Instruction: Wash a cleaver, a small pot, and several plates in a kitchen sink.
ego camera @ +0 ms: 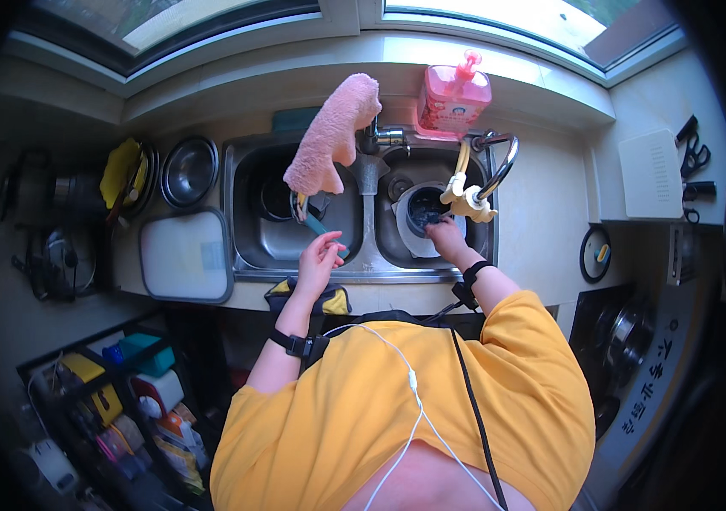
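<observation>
My left hand [319, 260] is over the front of the left sink basin [280, 246], fingers partly curled. A teal handle [319, 227] passes just behind its fingers; whether they grip it is unclear. Beyond it, a dark round pot [273, 199] lies in that basin, partly hidden by a pink fuzzy cover [337, 137]. My right hand [447, 237] reaches down into the right basin [389, 246], its fingertips at the rim of a dark round container [423, 207]. Under that container is a pale, irregular piece [409, 235]. What the fingertips hold is hidden.
A curved chrome spout [508, 163] with a cream fitting [472, 205] overhangs the right basin. Behind stands a pink pump bottle [455, 99]. Left are a lidded container [185, 255] and metal bowls [190, 171]. A cutting board with knives [650, 175] is at right.
</observation>
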The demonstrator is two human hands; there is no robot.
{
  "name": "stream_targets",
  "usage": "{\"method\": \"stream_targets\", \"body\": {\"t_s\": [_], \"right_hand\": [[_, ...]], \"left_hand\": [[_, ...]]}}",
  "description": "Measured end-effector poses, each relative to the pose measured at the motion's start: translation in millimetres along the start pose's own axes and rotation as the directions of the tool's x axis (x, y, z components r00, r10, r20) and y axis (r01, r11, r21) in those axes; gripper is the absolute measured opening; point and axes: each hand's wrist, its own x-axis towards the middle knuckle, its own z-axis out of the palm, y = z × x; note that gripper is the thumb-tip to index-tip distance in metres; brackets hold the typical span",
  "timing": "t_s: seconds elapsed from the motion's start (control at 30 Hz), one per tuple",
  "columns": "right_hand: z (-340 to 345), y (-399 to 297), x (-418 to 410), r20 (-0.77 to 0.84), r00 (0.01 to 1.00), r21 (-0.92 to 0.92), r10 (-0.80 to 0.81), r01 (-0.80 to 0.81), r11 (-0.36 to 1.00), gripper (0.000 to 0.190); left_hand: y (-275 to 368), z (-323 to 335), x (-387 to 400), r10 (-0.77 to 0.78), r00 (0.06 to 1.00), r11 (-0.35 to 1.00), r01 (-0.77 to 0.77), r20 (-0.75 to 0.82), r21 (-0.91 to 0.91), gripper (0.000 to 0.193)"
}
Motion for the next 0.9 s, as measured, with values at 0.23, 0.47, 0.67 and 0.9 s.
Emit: {"method": "stream_targets", "body": {"t_s": [0.23, 0.47, 0.67, 0.9], "right_hand": [[-5, 29, 13, 0.157, 0.892, 0.868, 0.423, -0.329, 0.372, 0.037], [8, 54, 5, 0.220, 0.853, 0.975, 0.473, -0.202, -0.089, 0.039], [-9, 26, 17, 0.259, 0.891, 0.962, 0.372, -0.203, -0.183, 0.043], [-10, 31, 8, 0.260, 0.789, 0.913, 0.557, -0.013, -0.407, 0.036]], "left_hand": [[2, 41, -7, -0.009, 0.998, 0.998, 0.005, -0.061, -0.064, 0.026], [-1, 52, -20, 0.006, 0.994, 0.995, -0.017, -0.108, -0.099, 0.025], [-15, 41, -36, -0.051, 0.981, 0.991, 0.026, -0.186, -0.135, 0.025], [-20, 38, -39, -0.074, 0.980, 0.985, 0.042, -0.186, -0.169, 0.024]]}}
